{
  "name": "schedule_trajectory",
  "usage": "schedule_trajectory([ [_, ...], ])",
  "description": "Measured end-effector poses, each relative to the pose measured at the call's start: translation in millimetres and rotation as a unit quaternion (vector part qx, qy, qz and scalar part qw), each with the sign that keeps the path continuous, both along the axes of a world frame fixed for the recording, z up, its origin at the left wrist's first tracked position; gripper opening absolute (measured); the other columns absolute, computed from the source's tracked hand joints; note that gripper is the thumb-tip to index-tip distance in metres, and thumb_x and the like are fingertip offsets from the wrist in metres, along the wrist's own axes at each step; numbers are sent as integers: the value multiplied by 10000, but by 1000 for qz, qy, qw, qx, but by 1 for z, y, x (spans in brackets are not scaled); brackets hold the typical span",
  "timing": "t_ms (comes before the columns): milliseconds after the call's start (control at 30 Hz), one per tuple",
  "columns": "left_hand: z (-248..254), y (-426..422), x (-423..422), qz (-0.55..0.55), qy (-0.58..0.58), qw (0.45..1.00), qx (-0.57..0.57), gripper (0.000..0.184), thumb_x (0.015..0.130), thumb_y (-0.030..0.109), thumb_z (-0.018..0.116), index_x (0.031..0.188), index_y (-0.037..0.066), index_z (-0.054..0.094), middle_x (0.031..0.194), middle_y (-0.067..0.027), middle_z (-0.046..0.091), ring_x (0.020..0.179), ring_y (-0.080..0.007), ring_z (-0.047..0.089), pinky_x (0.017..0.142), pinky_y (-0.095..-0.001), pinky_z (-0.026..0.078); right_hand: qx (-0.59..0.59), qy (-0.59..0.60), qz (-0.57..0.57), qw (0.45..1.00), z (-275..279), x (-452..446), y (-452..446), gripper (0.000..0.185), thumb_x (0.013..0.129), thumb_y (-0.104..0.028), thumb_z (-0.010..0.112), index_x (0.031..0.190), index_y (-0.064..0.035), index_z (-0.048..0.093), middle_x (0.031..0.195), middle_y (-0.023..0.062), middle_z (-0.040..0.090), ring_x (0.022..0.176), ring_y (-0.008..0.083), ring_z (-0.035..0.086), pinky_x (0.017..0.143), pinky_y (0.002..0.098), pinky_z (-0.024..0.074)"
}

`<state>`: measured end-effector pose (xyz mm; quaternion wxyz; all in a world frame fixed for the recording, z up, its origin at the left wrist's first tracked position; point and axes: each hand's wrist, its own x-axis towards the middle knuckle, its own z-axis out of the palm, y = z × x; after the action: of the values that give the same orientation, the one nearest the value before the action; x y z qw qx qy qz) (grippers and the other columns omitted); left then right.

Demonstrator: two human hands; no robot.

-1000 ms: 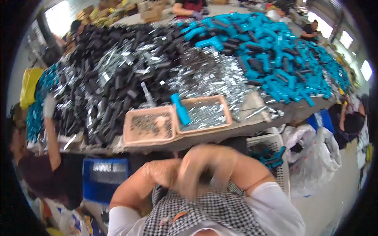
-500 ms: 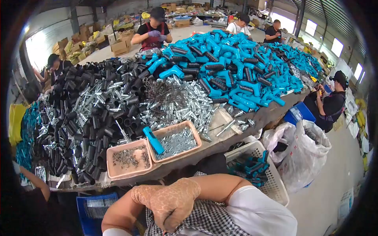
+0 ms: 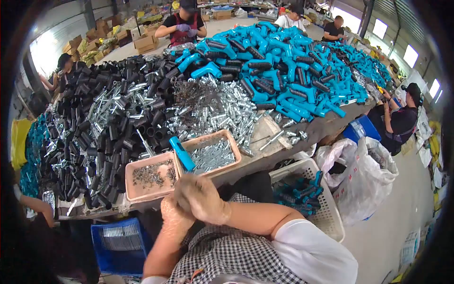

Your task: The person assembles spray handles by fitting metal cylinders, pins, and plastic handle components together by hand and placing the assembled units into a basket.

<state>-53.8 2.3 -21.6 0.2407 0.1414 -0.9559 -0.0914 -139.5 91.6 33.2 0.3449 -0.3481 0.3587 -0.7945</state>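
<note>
A large workshop hall surrounds a long counter (image 3: 327,128). Beyond the counter's far side, cardboard boxes (image 3: 145,44) stand on a pale, smooth floor (image 3: 402,194), which also stretches along the counter's right. To the counter's right, bright windows (image 3: 410,56) line a light wall (image 3: 396,52) beneath a ribbed ceiling (image 3: 415,19). Behind the counter rises a dark post (image 3: 88,19); left of the counter, white light glares through an opening (image 3: 46,54).

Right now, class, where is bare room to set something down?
Bare floor lies right of the white basket and white sack; the left pink tray has a bare near-left corner. Crowded: black tubes, metal parts, teal housings and right pink tray.
</note>
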Motion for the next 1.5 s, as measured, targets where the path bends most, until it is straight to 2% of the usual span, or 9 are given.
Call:
schedule_trajectory([
  [200,44,-26,20,-239,-101,740,621,321,842,243,688,1123,100,626,1062,-103,670,1025,-276,651,905,-417,530,-320,394,220,833,60,22,16,127,674,-95,711,778,-23,694,687,82,651,729,242,656,722,403,514],
  [467,-7,-38,15,-162,76,576,797,312,991,286,556,1242,104,522,1183,-88,577,1132,-208,554,998,-404,470,-20,252,-29,967,15,-1,2,446,1035,-388,498,764,-40,560,655,82,577,569,213,555,545,347,464],
  [567,-19,-32,11,-111,123,673,721,318,991,283,560,1248,100,521,1186,-88,577,1132,-202,553,999,-398,469,7,226,-103,969,13,4,-5,474,1037,-427,502,786,-32,577,682,79,573,620,198,572,595,348,476],
  [633,-18,-25,13,13,42,928,371,336,915,254,633,1201,88,573,1132,-95,626,1078,-224,599,952,-391,499,-17,277,-182,943,10,14,-18,452,1032,-407,521,799,-26,587,705,73,577,656,187,581,627,352,485],
  [733,-1,3,22,191,-227,947,-127,368,802,212,741,1129,72,650,1050,-106,699,998,-257,668,883,-382,543,30,256,64,964,26,18,-6,261,978,-212,589,826,-3,619,735,86,610,667,187,592,638,365,504],
  [900,85,-16,127,-15,-153,862,484,642,648,208,851,1217,-5,643,1075,-198,721,1046,-334,690,914,-409,534,-168,17,260,951,33,16,-10,165,910,-160,668,859,-3,676,693,81,611,573,162,558,561,332,475],
  [1100,-57,9,244,252,-22,855,454,390,687,180,806,1020,3,707,869,-191,718,811,-346,702,759,-410,545,66,460,133,876,-2,33,-45,471,808,-83,615,1268,8,575,1031,151,654,949,307,652,880,398,523],
  [1300,-158,38,292,448,104,769,444,253,740,141,789,928,16,673,807,-82,699,747,-128,626,691,-332,523,220,381,136,888,-56,21,-23,438,901,-262,659,1231,22,615,1138,185,647,1044,313,650,938,388,508],
  [1500,-421,51,316,480,-131,707,502,346,862,292,611,1111,72,709,1018,-216,726,991,-402,689,848,-488,539,332,479,105,806,-67,3,-7,309,831,-141,668,1102,9,675,986,177,678,920,316,670,856,396,527],
])
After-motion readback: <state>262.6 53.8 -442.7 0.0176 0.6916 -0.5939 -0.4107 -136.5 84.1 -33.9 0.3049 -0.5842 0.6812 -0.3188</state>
